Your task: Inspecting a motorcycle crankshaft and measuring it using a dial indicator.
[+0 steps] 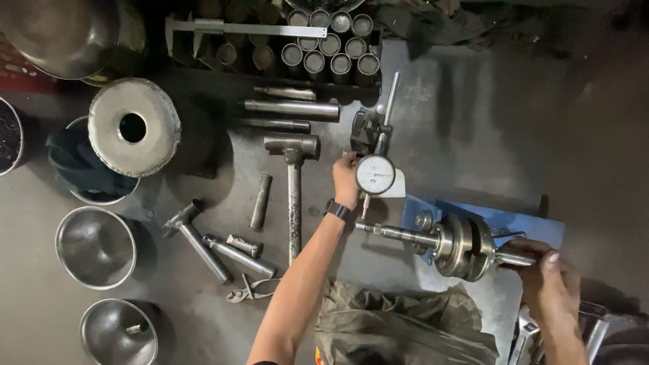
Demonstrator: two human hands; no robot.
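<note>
dial gauge set against a crankshaft

while the left hand [346, 181] pinches the rim of the dial indicator [375, 174], thumb and fingers closed lightly on its edge, the right hand [549, 276] wraps the far stub of the crankshaft [460, 247], fingers curled around the shaft end. the crankshaft lies level on a blue stand [520, 222], just right of and below the left hand's grip, its long shaft reaching under the gauge's plunger. to do this well, i judge the left hand should steady the dial without pushing it, and the right should turn the shaft slowly and evenly. a hammer [293, 189] lies just left of the left wrist.
</note>
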